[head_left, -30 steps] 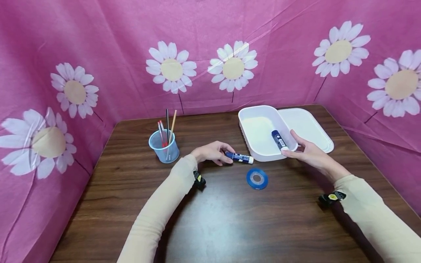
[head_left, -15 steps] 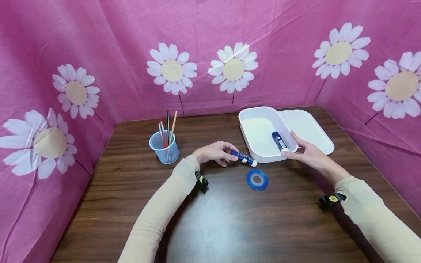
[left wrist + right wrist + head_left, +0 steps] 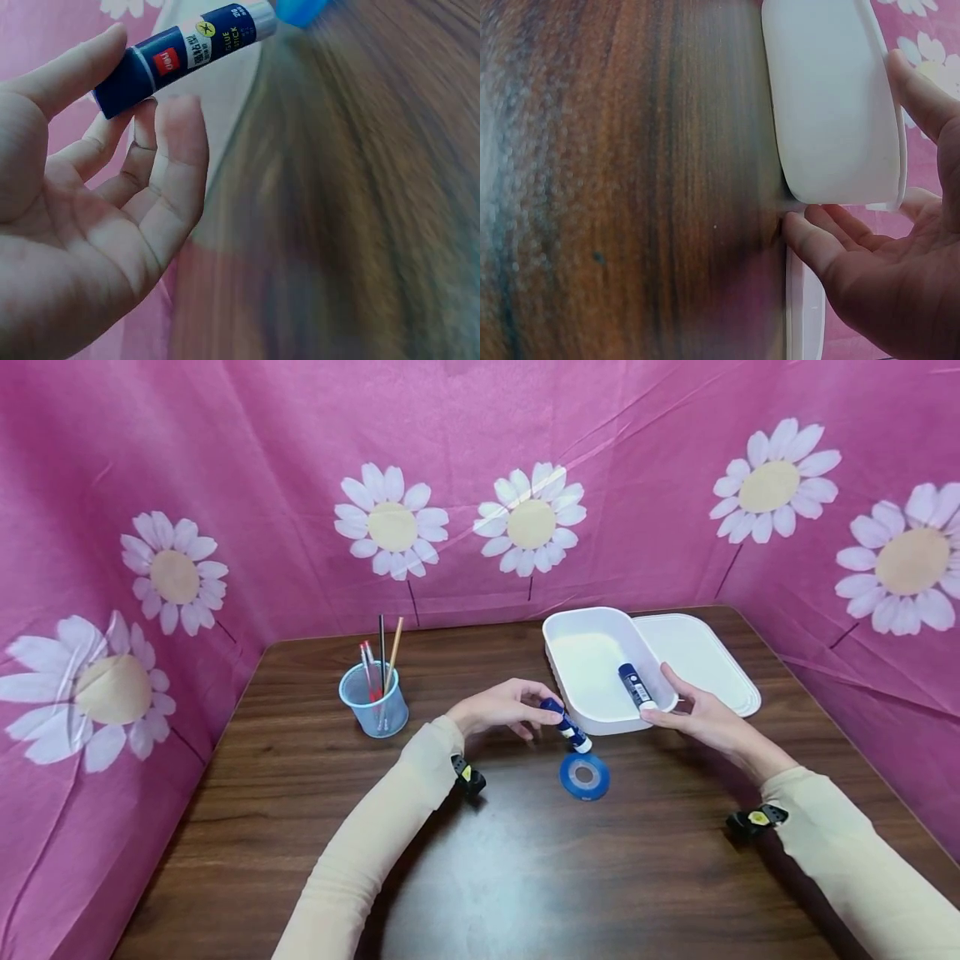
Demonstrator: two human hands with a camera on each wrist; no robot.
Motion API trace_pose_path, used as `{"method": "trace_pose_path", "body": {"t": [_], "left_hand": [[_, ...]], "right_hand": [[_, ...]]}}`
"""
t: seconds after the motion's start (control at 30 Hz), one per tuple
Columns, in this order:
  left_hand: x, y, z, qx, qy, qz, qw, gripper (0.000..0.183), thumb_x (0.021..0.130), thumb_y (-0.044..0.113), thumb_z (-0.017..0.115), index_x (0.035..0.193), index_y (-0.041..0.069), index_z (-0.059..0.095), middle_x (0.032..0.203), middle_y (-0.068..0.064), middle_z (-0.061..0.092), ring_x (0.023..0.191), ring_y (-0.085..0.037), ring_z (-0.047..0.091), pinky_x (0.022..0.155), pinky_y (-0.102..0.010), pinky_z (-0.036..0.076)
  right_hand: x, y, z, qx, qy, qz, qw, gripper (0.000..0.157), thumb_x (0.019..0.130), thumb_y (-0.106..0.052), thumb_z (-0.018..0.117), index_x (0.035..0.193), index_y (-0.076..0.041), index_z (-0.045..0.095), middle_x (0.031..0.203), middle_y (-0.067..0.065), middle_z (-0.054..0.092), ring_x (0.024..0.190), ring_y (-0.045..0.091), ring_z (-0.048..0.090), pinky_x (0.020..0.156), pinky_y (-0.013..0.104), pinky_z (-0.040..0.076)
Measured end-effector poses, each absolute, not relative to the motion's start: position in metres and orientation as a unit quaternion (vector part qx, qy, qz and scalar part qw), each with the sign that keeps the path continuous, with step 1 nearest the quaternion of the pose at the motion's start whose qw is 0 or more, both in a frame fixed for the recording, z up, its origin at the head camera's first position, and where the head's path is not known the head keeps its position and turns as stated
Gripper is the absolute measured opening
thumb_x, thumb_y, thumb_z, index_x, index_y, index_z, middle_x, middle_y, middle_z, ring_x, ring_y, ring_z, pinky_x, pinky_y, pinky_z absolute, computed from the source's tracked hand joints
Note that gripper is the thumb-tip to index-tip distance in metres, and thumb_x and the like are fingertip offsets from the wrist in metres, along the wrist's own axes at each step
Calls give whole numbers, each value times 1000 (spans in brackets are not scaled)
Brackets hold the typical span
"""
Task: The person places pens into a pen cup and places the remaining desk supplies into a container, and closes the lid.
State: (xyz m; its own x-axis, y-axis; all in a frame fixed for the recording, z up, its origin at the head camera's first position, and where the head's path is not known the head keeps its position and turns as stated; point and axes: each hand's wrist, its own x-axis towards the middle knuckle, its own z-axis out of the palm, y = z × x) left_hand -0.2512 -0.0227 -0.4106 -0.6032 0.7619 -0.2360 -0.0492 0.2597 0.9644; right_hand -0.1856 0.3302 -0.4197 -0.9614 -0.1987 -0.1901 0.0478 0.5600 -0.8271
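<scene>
My left hand [image 3: 510, 706] pinches a dark blue glue stick [image 3: 567, 728] by one end between thumb and fingers. The stick's white end tilts down, just behind a flat blue tape roll [image 3: 585, 776] on the table. In the left wrist view the glue stick [image 3: 191, 51] shows its label. My right hand [image 3: 701, 714] holds the near right corner of a white plastic box [image 3: 558, 652], thumb at the rim. In the right wrist view the fingers [image 3: 817, 244] curl below the box wall [image 3: 836, 105]. A second glue stick [image 3: 636, 687] lies inside the box.
A white lid [image 3: 697, 652] lies flat to the right of the box, partly under its edge. At the left stands a light blue mesh pen cup [image 3: 381, 710] with several pens and pencils. A pink flowered cloth [image 3: 465, 435] hangs behind the wooden table [image 3: 300, 793].
My left hand has moved right with the glue stick, lifting it and turning it so its white end points more toward me. My right hand has stayed at the box corner.
</scene>
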Motion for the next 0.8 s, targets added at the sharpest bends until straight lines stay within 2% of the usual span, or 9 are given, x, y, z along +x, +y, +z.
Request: {"method": "trace_pose_path", "body": {"t": [0.13, 0.23, 0.33, 0.53, 0.67, 0.8], "left_hand": [[-248, -20, -402, 257, 691, 581, 346, 34, 96, 26, 74, 123, 7, 67, 110, -12, 70, 101, -41, 63, 88, -55, 57], [-248, -18, -398, 250, 675, 611, 329, 41, 96, 24, 73, 129, 2, 63, 112, -12, 71, 108, -35, 65, 98, -56, 52], [-249, -16, -395, 230, 651, 651, 315, 40, 97, 19, 72, 131, 0, 63, 116, -11, 71, 108, -27, 68, 103, -54, 49], [-251, -11, -389, 184, 615, 706, 298, 37, 99, 14, 69, 133, 2, 63, 119, -15, 69, 103, -23, 70, 97, -47, 55], [-253, -6, -384, 157, 593, 729, 304, 42, 101, 13, 66, 139, 1, 57, 119, -17, 69, 100, -25, 70, 97, -51, 54], [-256, 1, -378, 135, 583, 741, 304, 38, 101, 17, 66, 137, 6, 60, 120, -15, 69, 100, -26, 69, 98, -53, 53]], "right_hand": [[-186, 330, -420, -42, 871, -471, 134, 101, 95, -35, 73, 162, -26, -2, 165, 25, 11, 136, 39, 41, 115, 62, 26], [-185, 330, -420, -42, 869, -473, 135, 101, 96, -35, 73, 162, -27, -3, 165, 25, 10, 137, 40, 40, 116, 62, 24], [-185, 329, -420, -41, 870, -473, 135, 101, 96, -35, 72, 162, -27, -3, 165, 25, 9, 137, 40, 39, 116, 62, 24], [-184, 329, -420, -42, 870, -472, 136, 101, 96, -34, 72, 162, -27, -3, 165, 27, 11, 136, 40, 41, 115, 62, 25], [-185, 329, -420, -41, 872, -470, 135, 101, 96, -35, 72, 162, -28, -3, 165, 26, 9, 138, 41, 38, 116, 63, 24], [-185, 329, -420, -40, 871, -470, 136, 101, 95, -35, 73, 162, -28, -3, 166, 24, 6, 140, 42, 35, 116, 64, 23]]}}
